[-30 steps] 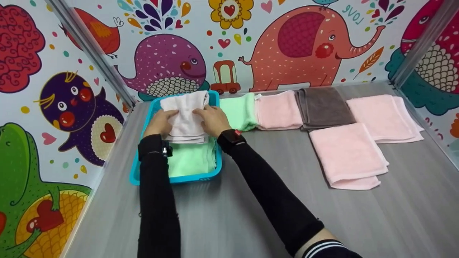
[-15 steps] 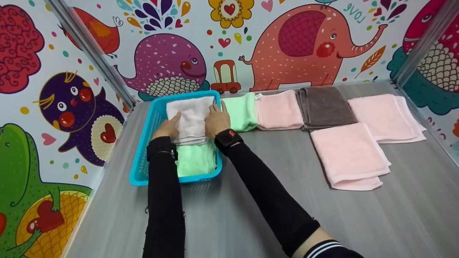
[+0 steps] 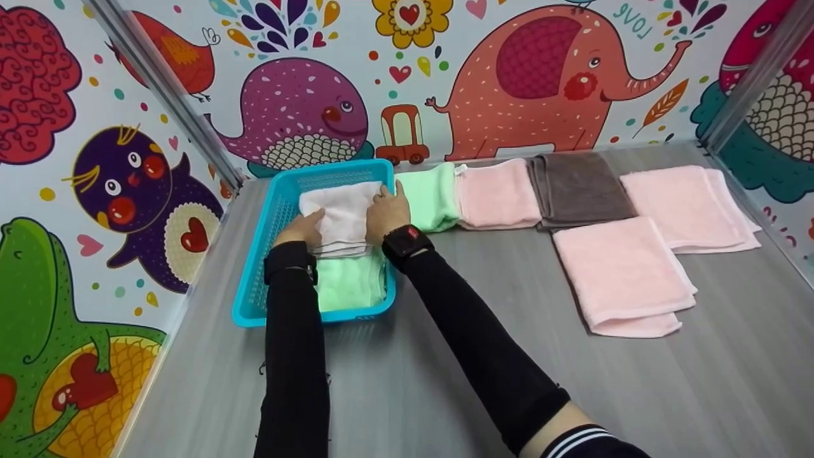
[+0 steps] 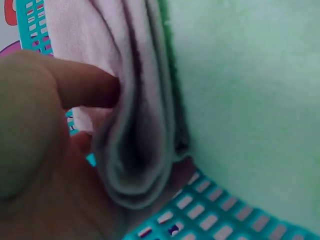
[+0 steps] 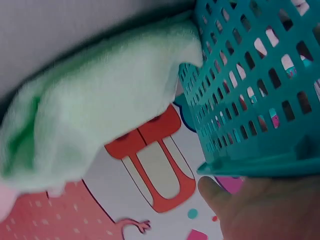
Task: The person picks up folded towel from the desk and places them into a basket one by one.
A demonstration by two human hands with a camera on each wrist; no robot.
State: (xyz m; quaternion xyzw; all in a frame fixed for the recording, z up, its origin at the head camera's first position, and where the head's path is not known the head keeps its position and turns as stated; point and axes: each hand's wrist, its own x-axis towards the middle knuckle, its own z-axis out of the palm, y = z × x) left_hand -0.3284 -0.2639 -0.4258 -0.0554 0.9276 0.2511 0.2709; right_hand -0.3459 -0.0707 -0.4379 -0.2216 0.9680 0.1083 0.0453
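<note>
A folded pale pink, nearly white towel [image 3: 343,210] lies in the back part of a blue plastic basket [image 3: 346,316]. My left hand [image 3: 300,230] grips its left edge, and in the left wrist view the thumb presses on the rounded folds [image 4: 135,165]. At the towel's right edge my right hand [image 3: 389,213] holds on, its lower fingers hidden. One finger of it sticks out past the basket's rim in the right wrist view. In front of the pale towel, a light green folded towel [image 3: 350,283] fills the near part of the basket.
Right of the basket, along the back wall, are a green towel [image 3: 429,198], a pink towel [image 3: 499,194] and a brown towel [image 3: 585,187]. Two more pink folded towels lie farther right, one [image 3: 683,207] behind the other [image 3: 623,273]. Cartoon-printed walls enclose the grey tabletop [image 3: 458,356].
The pale pink towel has moved slightly right and lower into the basket, both hands with it. Some of the right hand's fingers now stand at the basket's right rim.
</note>
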